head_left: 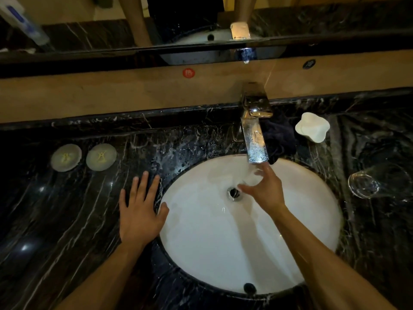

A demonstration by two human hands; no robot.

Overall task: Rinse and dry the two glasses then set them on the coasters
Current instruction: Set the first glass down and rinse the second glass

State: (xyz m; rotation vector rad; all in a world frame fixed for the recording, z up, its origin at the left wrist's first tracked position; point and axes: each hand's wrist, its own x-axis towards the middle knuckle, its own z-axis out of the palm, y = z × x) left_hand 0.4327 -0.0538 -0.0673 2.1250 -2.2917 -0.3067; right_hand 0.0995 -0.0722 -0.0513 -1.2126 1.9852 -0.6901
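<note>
My left hand lies flat on the dark marble worktop, fingers spread, thumb at the rim of the white sink. My right hand reaches open under the chrome tap, above the drain. Two round coasters sit side by side to the left. One glass lies on its side, well to the right.

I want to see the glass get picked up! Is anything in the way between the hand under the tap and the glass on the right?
Nothing visible blocks it. The right hand hovers open over the white sink below the tap. The glass lies on the dark counter beyond the sink's right rim, with only basin and bare counter between.
</note>
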